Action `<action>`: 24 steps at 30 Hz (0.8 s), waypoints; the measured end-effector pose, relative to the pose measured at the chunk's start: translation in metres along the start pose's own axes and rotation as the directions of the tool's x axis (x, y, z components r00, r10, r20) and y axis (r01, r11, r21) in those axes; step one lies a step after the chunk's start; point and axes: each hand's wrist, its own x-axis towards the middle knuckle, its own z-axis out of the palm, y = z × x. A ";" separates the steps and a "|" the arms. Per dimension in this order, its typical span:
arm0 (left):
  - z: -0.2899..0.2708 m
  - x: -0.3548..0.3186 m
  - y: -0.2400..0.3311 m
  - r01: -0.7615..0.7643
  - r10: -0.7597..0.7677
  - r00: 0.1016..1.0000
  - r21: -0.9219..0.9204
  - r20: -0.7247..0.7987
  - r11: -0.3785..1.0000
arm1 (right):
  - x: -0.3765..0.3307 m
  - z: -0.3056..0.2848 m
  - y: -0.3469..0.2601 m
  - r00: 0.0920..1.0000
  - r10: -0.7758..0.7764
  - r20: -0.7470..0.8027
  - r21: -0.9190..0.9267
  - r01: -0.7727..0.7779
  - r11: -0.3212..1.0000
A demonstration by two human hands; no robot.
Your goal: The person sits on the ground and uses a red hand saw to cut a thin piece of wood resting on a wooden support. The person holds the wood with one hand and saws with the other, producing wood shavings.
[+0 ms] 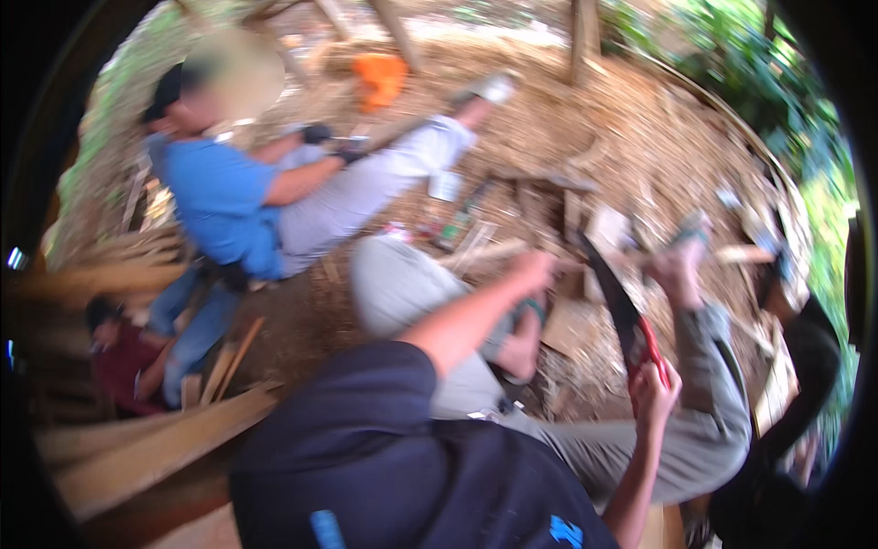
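Observation:
My right hand (653, 392) is wrapped round the red handle of a hand saw (615, 291). Its long dark blade points up and away, tilted to the left. My left hand (533, 271) is stretched forward over my left foot, its fingers closed. A narrow brownish strip shows at its fingertips, but blur hides what it is. The blade's far part stands just right of that hand. Wood blocks (606, 227) lie on the ground beyond the blade, between my sandalled feet.
At the left, a person in a blue shirt (224, 197) sits with legs stretched toward the middle. Another person in dark red (123, 366) is lower left, near long planks (155, 448). An orange thing (379, 80) lies farther back. Wood shavings cover the ground (658, 137); a dark-clothed person (809, 366) is at right.

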 end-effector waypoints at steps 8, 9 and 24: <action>0.006 0.041 -0.016 -0.104 0.114 0.993 0.208 -0.035 0.973 | -0.013 -0.038 -0.020 0.986 0.151 0.070 0.148 -0.160 0.976; 0.007 0.042 -0.016 -0.086 0.092 0.996 0.224 -0.015 0.971 | -0.007 -0.027 -0.017 0.986 0.150 0.069 0.131 -0.158 0.979; 0.014 0.051 0.008 -0.109 0.128 0.989 0.218 -0.076 0.970 | 0.029 -0.004 0.037 0.998 -0.001 -0.062 0.151 0.010 0.988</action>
